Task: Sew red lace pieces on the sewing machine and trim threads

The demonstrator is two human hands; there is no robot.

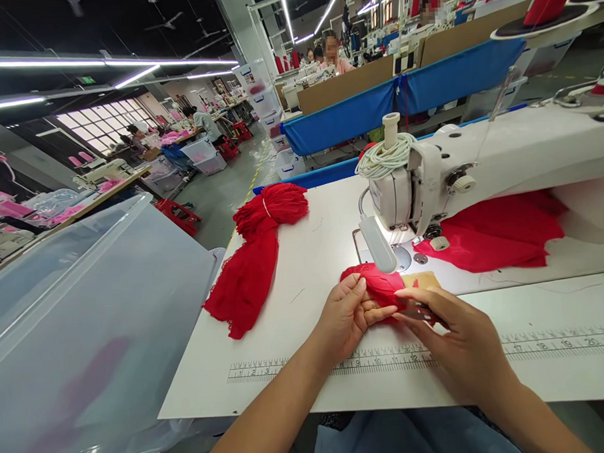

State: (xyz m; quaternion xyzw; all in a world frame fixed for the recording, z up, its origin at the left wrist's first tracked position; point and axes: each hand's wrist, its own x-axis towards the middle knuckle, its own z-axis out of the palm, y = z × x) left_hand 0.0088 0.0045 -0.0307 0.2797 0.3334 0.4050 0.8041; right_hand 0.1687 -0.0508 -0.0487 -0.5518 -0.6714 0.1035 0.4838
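My left hand (346, 315) pinches a small bunched piece of red fabric (377, 282) on the white sewing table (298, 360), just in front of the white sewing machine (460, 173). My right hand (454, 333) lies beside it, fingers closed on the same red piece and on a small metal tool I cannot make out. The fabric sits close to the machine's needle plate (401, 257).
A tied bundle of red fabric (256, 255) lies on the table's left part. More red cloth (497, 234) spreads behind the machine arm. A clear plastic bin (80, 316) stands at my left. A printed ruler (388, 359) runs along the table front. Other workers sit far back.
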